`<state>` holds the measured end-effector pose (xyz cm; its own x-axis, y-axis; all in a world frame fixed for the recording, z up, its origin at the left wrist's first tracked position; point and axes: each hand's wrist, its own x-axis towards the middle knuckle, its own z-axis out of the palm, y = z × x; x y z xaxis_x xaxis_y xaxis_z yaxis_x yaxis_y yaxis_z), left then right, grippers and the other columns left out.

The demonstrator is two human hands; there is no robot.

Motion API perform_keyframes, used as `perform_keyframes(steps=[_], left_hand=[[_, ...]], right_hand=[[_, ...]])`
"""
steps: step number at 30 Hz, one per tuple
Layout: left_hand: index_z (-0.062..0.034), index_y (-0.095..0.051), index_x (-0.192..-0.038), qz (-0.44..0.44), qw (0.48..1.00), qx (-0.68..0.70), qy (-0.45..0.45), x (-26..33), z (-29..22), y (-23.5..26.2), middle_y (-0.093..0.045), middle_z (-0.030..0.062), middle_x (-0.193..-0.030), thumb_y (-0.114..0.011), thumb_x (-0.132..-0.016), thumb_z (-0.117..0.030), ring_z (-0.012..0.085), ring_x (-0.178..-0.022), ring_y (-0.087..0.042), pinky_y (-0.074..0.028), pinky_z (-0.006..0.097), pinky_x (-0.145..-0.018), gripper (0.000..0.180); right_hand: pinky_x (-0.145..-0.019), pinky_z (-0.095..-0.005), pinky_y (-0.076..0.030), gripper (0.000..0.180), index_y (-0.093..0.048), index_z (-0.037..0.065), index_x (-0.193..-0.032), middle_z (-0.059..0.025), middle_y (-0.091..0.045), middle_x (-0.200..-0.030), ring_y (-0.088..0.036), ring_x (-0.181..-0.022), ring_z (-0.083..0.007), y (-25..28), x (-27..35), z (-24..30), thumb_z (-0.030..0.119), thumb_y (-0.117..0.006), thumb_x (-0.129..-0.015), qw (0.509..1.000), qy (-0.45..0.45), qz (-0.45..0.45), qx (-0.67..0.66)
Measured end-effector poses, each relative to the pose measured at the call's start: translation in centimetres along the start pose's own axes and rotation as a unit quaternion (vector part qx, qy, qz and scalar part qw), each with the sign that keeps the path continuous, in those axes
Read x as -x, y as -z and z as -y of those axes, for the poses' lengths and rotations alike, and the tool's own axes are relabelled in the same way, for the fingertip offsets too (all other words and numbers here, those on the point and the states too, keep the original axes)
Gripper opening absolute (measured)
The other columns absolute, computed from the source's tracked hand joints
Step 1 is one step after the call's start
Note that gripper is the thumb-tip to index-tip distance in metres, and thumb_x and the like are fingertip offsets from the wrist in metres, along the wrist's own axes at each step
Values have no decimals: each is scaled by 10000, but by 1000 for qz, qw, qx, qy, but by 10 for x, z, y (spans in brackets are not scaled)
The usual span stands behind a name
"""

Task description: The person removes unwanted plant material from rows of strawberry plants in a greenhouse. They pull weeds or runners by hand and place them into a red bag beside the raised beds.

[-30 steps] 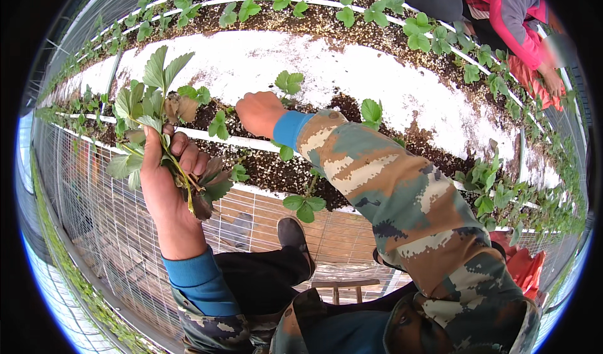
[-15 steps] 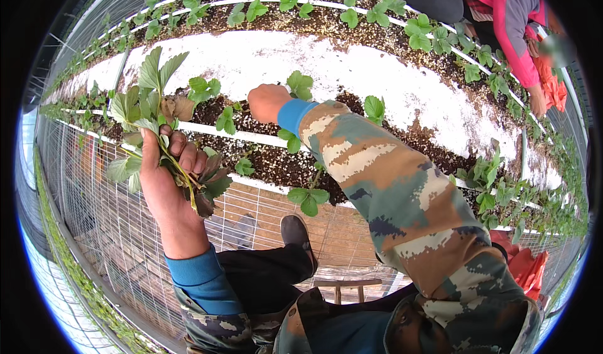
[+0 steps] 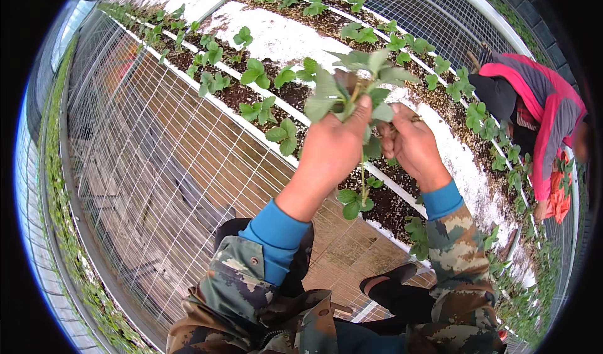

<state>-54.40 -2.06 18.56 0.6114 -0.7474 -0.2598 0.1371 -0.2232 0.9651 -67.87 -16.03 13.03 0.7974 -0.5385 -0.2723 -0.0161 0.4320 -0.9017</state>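
My left hand (image 3: 336, 147) is closed round the stems of a bunch of strawberry leaves (image 3: 323, 96), green with some brownish ones. It holds the bunch up over the near planting row. Close beside it, my right hand (image 3: 416, 148) has its thumb and fingers pinched together at the bunch's right side; what lies between them is too small to make out. Beneath the hands, a strawberry plant (image 3: 355, 203) hangs over the row's near edge. More young strawberry plants (image 3: 254, 73) grow in the dark soil to the left.
White strips (image 3: 251, 93) edge the soil rows, with a whitish band (image 3: 270, 31) between them. Wire mesh (image 3: 188, 159) stretches along the near side. At the right, another person in a pink and grey jacket (image 3: 553, 96) bends over the far row, near an orange-red bag (image 3: 556, 197).
My view has turned, and the rows now slant down to the right. My right hand has left the soil row and come to the leaf bunch. The left hand still holds the leaves.
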Motion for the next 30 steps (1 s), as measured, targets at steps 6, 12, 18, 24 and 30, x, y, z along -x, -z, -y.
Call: perform_keyframes(steps=[6,12,18,24,30], left_hand=[[14,-598,-1136,7,953,-171,-250,9,23,-31,-704,281,-880,-580,-968,-239,487,-869,-681,-541,576,-765,304],[50,-571,-1249,72,948,-239,-198,43,24,-88,-606,262,-1176,-593,-964,-255,454,-941,-684,-567,521,-810,418],[54,-560,-1172,166,878,-391,-219,61,52,-115,-575,264,-1223,-602,-915,-226,464,-950,-685,-583,532,-813,382],[20,-516,-1350,263,839,-392,-270,93,59,-148,-563,257,-1275,-642,-880,-210,439,-1042,-674,-572,508,-858,539],[51,-404,-1508,377,792,-400,-266,112,71,-173,-530,255,-1369,-649,-848,-242,436,-1156,-637,-547,474,-969,762]], right_hand=[[-813,-378,-540,706,-453,50,-1492,-46,-613,-1120,-593,-940,-164,-25,75,-7,542,-614,-1012,984,158,82,-1],[-1081,-413,-499,673,-464,36,-1502,-108,-602,-1426,-568,-1328,-235,-10,115,14,423,-694,-1001,994,70,-77,-18],[-1088,-448,-501,523,-514,93,-1464,-93,-625,-1388,-603,-1277,-251,9,138,-24,428,-574,-1067,964,-25,-109,-241],[-1098,-449,-485,444,-548,108,-1416,-85,-631,-1358,-600,-1254,-243,27,188,-55,407,-534,-1089,909,43,-174,-375],[-1080,-431,-501,409,-545,98,-1409,-102,-637,-1328,-608,-1239,-241,54,235,-72,364,-525,-1099,902,52,-222,-367]])
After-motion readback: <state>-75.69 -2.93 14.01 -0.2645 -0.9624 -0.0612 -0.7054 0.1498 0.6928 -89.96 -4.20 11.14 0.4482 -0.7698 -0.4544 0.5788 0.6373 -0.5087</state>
